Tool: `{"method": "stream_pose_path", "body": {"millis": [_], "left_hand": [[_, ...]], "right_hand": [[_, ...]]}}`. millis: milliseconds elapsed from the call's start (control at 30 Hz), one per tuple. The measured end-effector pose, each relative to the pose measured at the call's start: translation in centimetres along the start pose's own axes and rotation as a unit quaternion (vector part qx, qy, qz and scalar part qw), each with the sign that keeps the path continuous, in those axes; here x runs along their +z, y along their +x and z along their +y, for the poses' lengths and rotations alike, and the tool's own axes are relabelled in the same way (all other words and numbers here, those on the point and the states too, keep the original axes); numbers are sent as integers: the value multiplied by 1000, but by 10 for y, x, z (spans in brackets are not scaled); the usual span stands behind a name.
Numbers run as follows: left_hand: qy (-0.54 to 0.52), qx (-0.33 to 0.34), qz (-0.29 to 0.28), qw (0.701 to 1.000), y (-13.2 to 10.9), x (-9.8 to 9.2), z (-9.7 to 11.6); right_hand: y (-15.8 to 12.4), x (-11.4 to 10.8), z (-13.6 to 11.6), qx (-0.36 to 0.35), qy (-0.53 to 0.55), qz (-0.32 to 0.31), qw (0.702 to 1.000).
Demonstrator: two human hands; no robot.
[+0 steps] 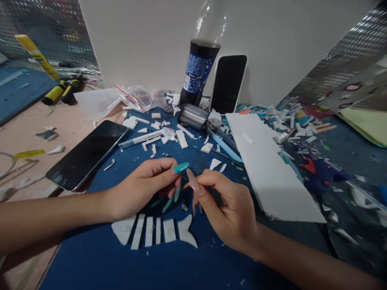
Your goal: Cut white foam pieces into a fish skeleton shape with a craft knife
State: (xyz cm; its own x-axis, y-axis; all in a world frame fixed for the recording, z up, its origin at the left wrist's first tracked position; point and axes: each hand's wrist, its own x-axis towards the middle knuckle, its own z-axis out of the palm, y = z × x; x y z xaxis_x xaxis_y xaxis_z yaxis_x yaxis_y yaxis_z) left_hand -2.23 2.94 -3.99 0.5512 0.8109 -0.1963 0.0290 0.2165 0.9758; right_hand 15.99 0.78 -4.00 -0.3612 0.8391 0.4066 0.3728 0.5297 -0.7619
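Note:
My left hand and my right hand meet fingertip to fingertip above a blue mat. The left hand's fingers, with long teal nails, are curled in a pinch; what they pinch is too small to name. My right hand is closed round a thin dark tool whose tip points at the left fingertips. Just below the hands lies a white fish-skeleton shape made of cut foam strips laid side by side on the mat.
A white foam board lies right of the hands. A dark phone lies at the left, another leans on the wall beside a cola bottle. Foam scraps, pens and a plastic bag litter the back.

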Motion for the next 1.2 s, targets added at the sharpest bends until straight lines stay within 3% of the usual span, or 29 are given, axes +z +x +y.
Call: {"method": "stream_pose_path", "body": {"millis": [1200], "left_hand": [[-14, 19, -8, 1000, 1, -1, -1]], "right_hand": [[-3, 0, 2, -5, 2, 5, 1000]]}}
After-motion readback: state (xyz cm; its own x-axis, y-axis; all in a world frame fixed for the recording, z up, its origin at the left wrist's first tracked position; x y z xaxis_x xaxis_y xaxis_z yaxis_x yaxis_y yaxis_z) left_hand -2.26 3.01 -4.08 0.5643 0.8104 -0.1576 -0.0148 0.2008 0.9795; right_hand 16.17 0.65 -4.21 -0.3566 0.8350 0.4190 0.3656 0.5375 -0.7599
